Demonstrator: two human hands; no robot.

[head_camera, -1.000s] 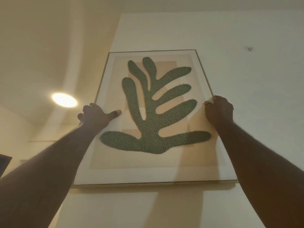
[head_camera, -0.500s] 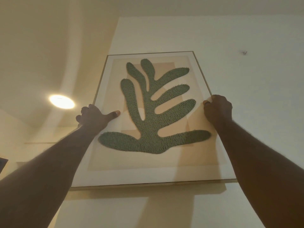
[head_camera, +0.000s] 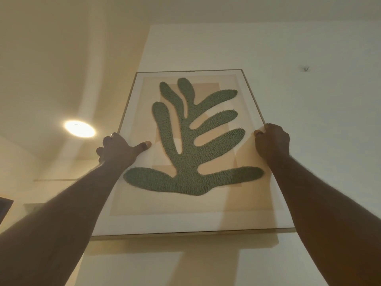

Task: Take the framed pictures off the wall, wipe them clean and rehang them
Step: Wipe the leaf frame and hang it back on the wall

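A large framed picture [head_camera: 191,221] with a thin wooden frame shows a fuzzy green leaf shape on beige paper. It is held up high against the pale wall, seen from below. My left hand [head_camera: 118,150] grips its left edge, fingers curled behind the frame and thumb lying across the glass. On the opposite edge my right hand [head_camera: 272,142] grips at about the same height, thumb on the front. Whether the frame hangs on a hook or rests only in my hands cannot be told.
A small hook or nail [head_camera: 305,69] sticks out of the wall to the upper right of the frame. A round ceiling light [head_camera: 80,129] glows on the left. A dark object's corner [head_camera: 5,207] shows at the left edge.
The frame and both hands have shifted slightly lower in view and a little left against the wall; both grips are unchanged.
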